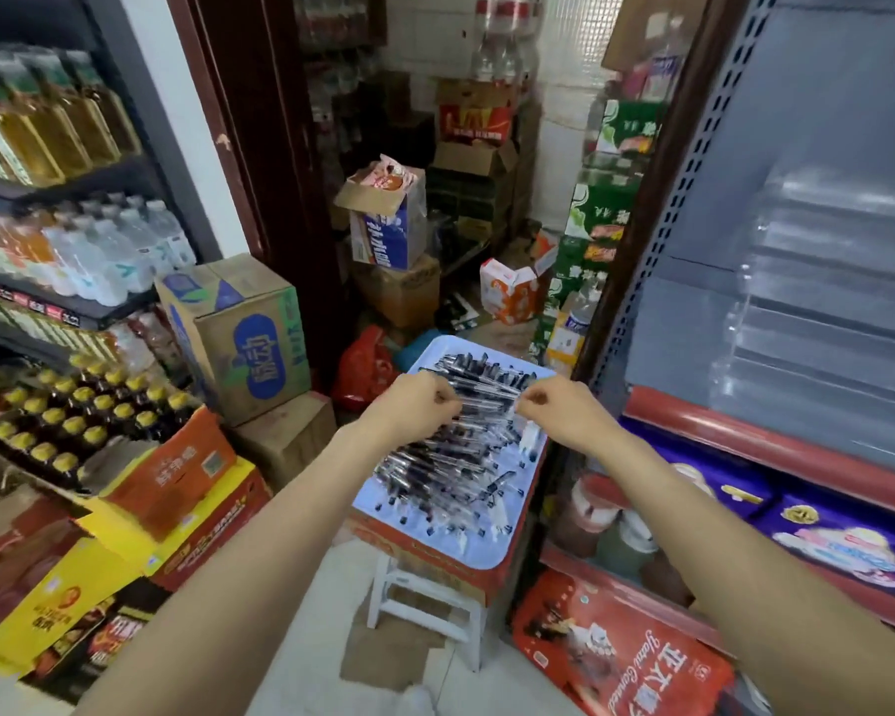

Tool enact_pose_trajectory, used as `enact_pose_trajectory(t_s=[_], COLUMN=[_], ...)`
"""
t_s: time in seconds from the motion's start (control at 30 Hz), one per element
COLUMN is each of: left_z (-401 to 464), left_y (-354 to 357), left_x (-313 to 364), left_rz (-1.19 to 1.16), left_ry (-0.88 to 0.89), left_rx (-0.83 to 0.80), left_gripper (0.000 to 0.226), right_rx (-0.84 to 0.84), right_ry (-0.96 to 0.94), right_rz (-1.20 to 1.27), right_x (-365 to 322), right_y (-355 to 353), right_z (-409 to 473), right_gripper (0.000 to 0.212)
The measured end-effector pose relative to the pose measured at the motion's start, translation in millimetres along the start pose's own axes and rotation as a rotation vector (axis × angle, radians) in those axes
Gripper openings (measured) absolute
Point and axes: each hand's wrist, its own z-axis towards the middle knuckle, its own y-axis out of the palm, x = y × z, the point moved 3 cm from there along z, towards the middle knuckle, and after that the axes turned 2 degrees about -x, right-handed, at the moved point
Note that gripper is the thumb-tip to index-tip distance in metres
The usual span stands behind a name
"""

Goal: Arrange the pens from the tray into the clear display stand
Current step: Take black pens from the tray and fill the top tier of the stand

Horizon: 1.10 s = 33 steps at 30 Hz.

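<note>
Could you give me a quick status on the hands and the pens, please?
Left hand and right hand both curled over the pens, apparently gripping some. Pens heaped in white tray. Clear display stand at right, unobstructed.

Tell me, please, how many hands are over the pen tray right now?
2. The left hand is above the far middle of the white tray, the right hand beside it toward the tray's right edge; both hold their fingers curled over the pens.
</note>
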Motion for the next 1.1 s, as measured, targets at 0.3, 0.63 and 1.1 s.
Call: enact_pose_trajectory(t_s=[0.3, 0.63, 1.1], left_z=[131.0, 200.4, 214.5], left_y=[-19.2, 7.8, 13.3], left_x=[-63.8, -102.7, -137.3], left_rz=[0.043, 0.249, -0.138], left_ry=[-0.003, 0.048, 0.021], left_rx=[-0.058, -0.211, -0.131], left_gripper=[0.020, 0.039, 0.006], right_rx=[0.039, -0.023, -0.064], right_ry=[0.089, 0.105, 0.157], right_rz=[-0.044, -0.199, -0.247], right_x=[4.3, 29.1, 41.4], right_y=[10.5, 43.8, 59.2], right_z=[125.9, 190.4, 205.2], right_gripper=[0.035, 0.023, 0.012])
